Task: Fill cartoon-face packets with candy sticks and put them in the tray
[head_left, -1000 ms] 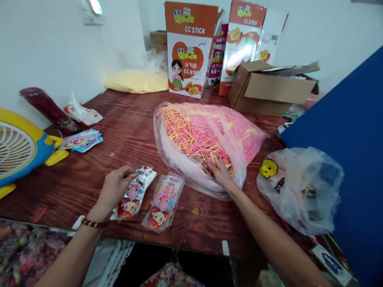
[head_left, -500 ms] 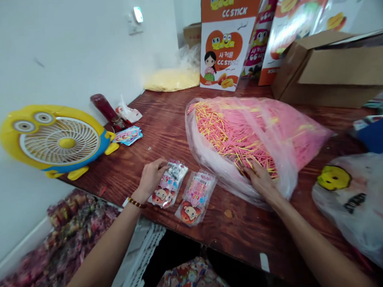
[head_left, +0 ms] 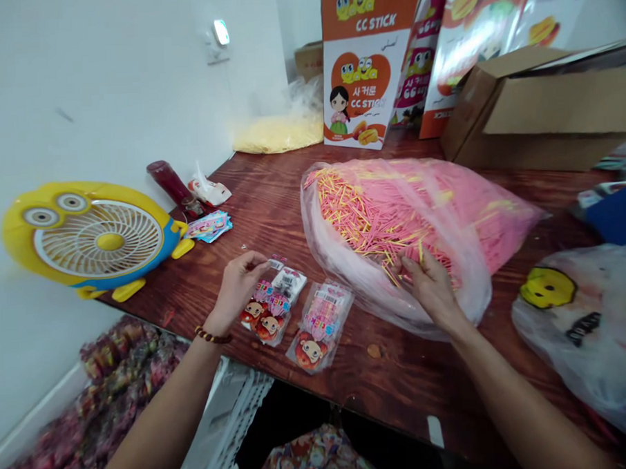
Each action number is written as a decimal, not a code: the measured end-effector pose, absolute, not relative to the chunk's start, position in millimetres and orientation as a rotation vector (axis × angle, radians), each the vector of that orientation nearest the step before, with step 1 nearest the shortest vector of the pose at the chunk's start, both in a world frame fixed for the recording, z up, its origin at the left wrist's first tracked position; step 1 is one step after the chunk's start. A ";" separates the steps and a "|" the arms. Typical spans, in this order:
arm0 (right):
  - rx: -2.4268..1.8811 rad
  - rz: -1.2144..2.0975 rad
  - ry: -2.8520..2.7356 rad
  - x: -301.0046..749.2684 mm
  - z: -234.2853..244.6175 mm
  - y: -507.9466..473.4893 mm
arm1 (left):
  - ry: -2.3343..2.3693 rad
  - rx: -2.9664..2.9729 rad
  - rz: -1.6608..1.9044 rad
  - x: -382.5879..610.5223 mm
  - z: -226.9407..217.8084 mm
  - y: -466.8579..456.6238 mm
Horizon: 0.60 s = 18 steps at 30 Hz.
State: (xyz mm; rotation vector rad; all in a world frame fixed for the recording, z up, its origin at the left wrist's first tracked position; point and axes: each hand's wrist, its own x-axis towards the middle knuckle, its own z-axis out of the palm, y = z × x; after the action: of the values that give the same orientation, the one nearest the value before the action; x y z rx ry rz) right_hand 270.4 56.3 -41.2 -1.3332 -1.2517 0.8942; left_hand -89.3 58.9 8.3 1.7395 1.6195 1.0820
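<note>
My left hand [head_left: 242, 282], with a beaded bracelet at its wrist, pinches the top end of a small printed plastic packet [head_left: 264, 309]. A white-topped packet [head_left: 290, 282] lies partly under it. Just right of these, another clear packet [head_left: 322, 324] with a red-haired cartoon figure and pink sticks inside lies flat on the table. My right hand [head_left: 432, 284] is at the mouth of a big clear plastic bag [head_left: 394, 312], fingers closed on a few thin pink and yellow sticks [head_left: 420, 249]. Many more such sticks [head_left: 364, 215] fill the bag.
A yellow fan [head_left: 100, 237] stands at the table's left edge, near a dark red bottle [head_left: 168, 182] and small cards [head_left: 209, 226]. Printed cartons [head_left: 360, 73] and an open cardboard box [head_left: 551, 113] line the back. A knotted plastic bag [head_left: 581, 326] lies at right.
My left hand has raised the packet's top end and shifted it slightly left, showing more of the packet beneath. My right hand has lifted a little among the sticks.
</note>
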 end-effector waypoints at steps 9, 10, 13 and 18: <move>-0.990 1.082 -1.377 208.0 23.2 49.3 | 1.226 1.590 0.892 -11.8 32.8 45.5; -1.006 1.050 -1.433 206.9 25.5 48.0 | 1.217 1.600 0.870 -7.0 31.1 43.5; -1.074 0.869 -1.696 206.6 28.7 42.8 | 1.200 1.647 0.860 1.0 23.5 40.1; -1.103 0.576 -2.024 206.2 19.8 34.1 | 1.094 1.564 0.812 8.9 18.9 38.0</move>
State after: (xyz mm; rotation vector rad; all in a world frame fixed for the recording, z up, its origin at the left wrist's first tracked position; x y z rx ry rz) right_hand 206.2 34.1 19.8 -1.1030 -2.0241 0.5756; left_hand 8.9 38.0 18.9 1.5642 1.0940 0.8117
